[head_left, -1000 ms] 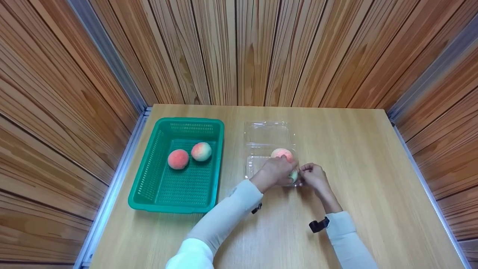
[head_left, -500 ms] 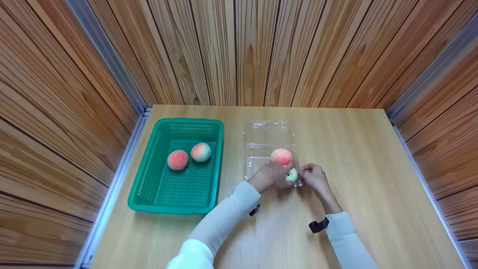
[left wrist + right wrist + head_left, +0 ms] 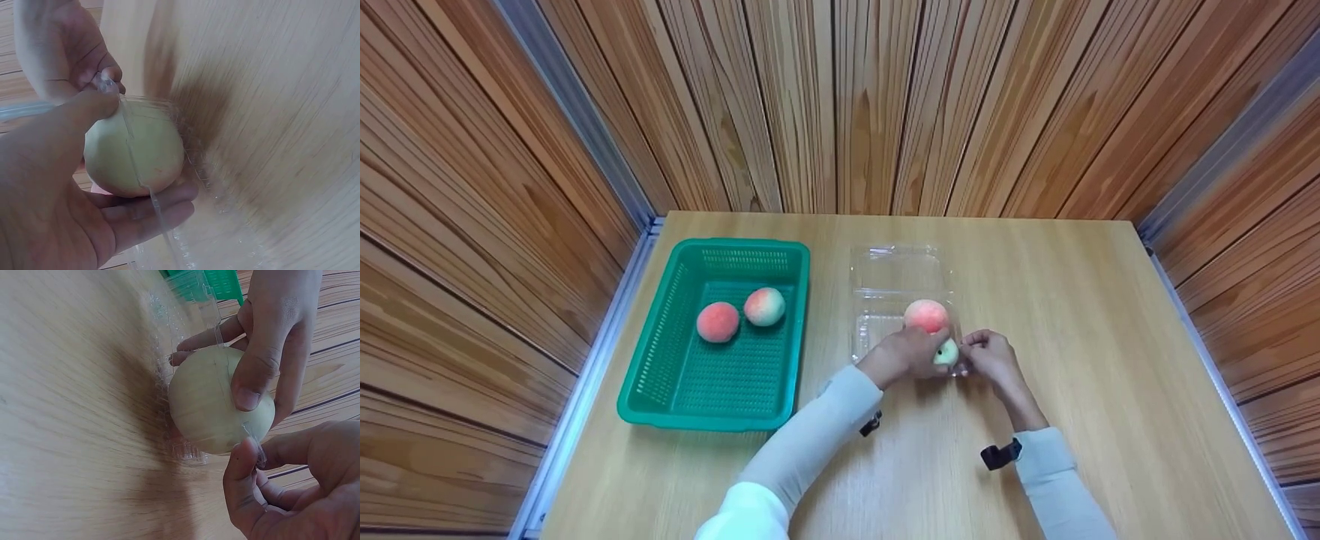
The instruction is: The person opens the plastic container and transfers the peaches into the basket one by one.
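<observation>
My left hand [image 3: 911,352] grips a pale green-white peach [image 3: 138,149] at the near right corner of a clear plastic clamshell box [image 3: 877,326]. Thumb and fingers curl round the fruit, seen closely in both wrist views. Between thumb and forefinger, my right hand [image 3: 292,481] pinches the box's clear rim at that corner. Just behind the held fruit, a pink peach [image 3: 926,316] sits in the box's right side. The box's lid [image 3: 896,266] lies open toward the back. From above, the left hand hides much of the held peach.
Left of the box stands a green plastic basket [image 3: 712,405]. Inside it are a pink peach [image 3: 718,322] and a pink-and-white peach [image 3: 764,307]. Wood-panelled walls [image 3: 840,105] enclose the wooden table [image 3: 1095,315] at the back and sides.
My left hand has shifted slightly toward me, off the pink peach, and more of the pale peach shows. The right hand stays at the box's corner.
</observation>
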The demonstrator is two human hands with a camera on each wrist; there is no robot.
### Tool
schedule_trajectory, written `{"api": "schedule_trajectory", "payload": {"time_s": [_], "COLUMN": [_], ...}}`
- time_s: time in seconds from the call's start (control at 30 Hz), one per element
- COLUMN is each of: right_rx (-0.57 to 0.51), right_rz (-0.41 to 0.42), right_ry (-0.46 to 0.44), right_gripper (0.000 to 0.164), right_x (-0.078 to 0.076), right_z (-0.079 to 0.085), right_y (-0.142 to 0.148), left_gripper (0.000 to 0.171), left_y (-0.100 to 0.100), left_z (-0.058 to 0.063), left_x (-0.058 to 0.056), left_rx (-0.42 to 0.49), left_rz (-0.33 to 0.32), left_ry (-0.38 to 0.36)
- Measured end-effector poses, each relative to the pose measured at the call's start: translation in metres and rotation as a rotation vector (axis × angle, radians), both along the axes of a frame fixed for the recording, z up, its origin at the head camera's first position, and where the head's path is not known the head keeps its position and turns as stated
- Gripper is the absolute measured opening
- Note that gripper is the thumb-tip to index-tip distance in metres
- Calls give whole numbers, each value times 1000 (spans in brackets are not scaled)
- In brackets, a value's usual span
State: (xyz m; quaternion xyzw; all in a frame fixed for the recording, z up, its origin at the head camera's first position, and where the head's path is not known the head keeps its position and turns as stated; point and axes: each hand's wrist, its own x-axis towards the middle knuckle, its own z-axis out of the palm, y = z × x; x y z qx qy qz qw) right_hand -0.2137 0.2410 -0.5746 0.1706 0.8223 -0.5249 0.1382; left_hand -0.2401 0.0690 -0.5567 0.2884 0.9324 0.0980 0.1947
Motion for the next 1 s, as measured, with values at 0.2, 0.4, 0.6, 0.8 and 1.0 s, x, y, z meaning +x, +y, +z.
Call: {"api": "schedule_trajectory", "payload": {"time_s": [0.2,0.4,0.6,0.8,1.0], "right_rx": [-18,-18,3,-9,-26], "right_rz": [0,-6,-22,-10,-11], "right_ry": [3,11,43,33,38], "right_gripper": [21,20,18,18,20], "right_x": [0,0,0,2,1], "right_z": [0,-1,-1,0,-1], "right_y": [0,0,0,-1,0], "left_gripper": [50,50,51,50,53], "left_y": [-1,-2,-3,-6,-10], "left_z": [0,-2,-2,-1,-1], "left_x": [0,0,-2,-3,-4], "left_rx": [15,48,58,84,98], "left_rz": [-10,-26,-59,-75,-62], "left_ry": [9,14,42,50,27]}}
